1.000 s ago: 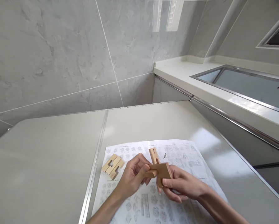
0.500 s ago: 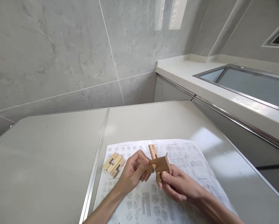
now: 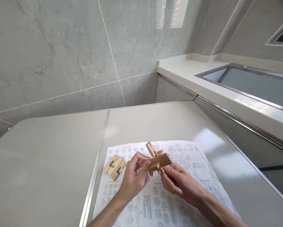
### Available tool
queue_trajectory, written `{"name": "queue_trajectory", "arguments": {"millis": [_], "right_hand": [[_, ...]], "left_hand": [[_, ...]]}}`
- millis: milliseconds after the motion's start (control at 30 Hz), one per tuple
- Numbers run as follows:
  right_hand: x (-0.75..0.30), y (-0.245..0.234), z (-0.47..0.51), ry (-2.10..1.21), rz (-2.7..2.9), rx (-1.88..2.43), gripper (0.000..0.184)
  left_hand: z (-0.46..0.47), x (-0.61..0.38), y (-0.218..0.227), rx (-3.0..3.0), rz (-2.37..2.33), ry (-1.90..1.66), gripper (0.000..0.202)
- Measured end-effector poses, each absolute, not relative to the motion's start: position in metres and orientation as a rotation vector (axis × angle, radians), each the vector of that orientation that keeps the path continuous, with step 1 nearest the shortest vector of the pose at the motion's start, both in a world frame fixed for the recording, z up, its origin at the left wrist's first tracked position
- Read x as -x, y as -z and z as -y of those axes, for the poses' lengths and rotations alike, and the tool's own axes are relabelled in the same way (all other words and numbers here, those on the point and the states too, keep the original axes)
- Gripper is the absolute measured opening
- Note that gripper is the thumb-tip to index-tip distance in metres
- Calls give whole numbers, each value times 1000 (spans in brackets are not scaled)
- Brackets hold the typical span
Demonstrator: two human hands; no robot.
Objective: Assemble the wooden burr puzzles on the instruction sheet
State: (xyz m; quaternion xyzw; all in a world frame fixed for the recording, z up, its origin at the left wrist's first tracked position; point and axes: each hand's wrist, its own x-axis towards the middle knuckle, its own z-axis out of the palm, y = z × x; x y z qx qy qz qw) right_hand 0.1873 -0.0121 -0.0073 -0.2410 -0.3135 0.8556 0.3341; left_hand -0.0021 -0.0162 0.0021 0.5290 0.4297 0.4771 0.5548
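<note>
Several crossing wooden puzzle pieces (image 3: 164,160) are held together above the paper, in front of me. My left hand (image 3: 135,172) pinches the left end of the flat piece between thumb and fingers. From the right, my right hand (image 3: 178,181) grips the lower end of the crossing pieces. One bar sticks up and away with a small dark mark on its end. How the pieces interlock at the middle is partly hidden by the flat piece. Left of my left hand, several notched wooden pieces (image 3: 115,167) lie side by side on the paper.
A large printed instruction sheet (image 3: 153,195) with small diagrams lies on the pale table (image 3: 141,126). A metal seam (image 3: 94,170) crosses the table left of the sheet. A tiled wall (image 3: 61,56) stands behind, and a white counter (image 3: 179,64) runs along the right.
The held wooden pieces have turned, so the flat piece now slants up to the right and the upright bar leans further left. Both hands keep their hold.
</note>
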Motion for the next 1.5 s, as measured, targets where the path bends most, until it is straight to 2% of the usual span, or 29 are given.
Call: {"name": "queue_trajectory", "arguments": {"millis": [300, 567, 833, 1000, 1200, 1500], "right_hand": [[-199, 2, 5, -2381, 1055, 432, 49], [-196, 3, 2, -2396, 998, 421, 29], [-192, 3, 6, -2340, 851, 523, 28], [-201, 3, -2, -2206, 616, 660, 31], [-216, 2, -19, -1929, 330, 679, 17], [-229, 15, -30, -1766, 156, 627, 14]], "left_hand": [[15, 0, -4, -1121, -984, -1016, 35], [15, -2, 1, -1062, -1082, -1129, 39], [6, 0, -1, -1065, -1151, -1070, 41], [6, -2, -3, -1059, -1161, -1068, 41], [8, -5, -8, -1089, -1156, -1017, 38], [10, -5, -3, -1173, -1125, -918, 37]]}}
